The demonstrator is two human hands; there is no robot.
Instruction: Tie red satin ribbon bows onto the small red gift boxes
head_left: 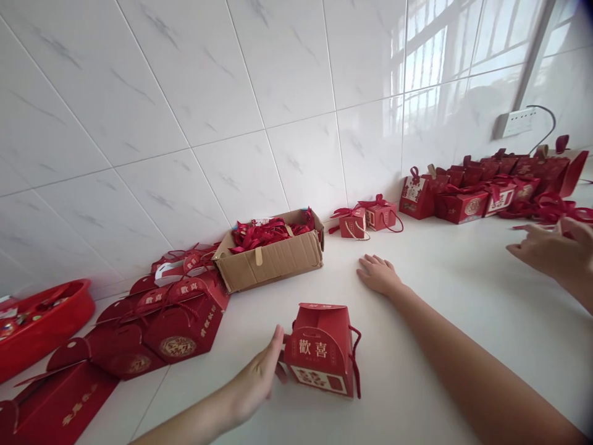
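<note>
Fingers outstretched, my left hand (262, 374) is against the left side of a red gift box (319, 352). The box stands upright on the white counter, with gold characters on its rounded front flap and a red cord handle hanging at its right side. Part of my left fingertips is hidden at the box's edge. Farther back, my right hand (380, 275) lies flat on the counter, fingers apart and holding nothing. Behind it stand two small red boxes (354, 224) with ribbon bows and cord handles.
Red gift boxes (178, 334) line the left side, near a red plastic basin (50, 327). A cardboard box (273, 262) of red ribbons stands by the tiled wall. More red boxes (463, 204) fill the back right. Another person's hand (556, 253) is at the right edge.
</note>
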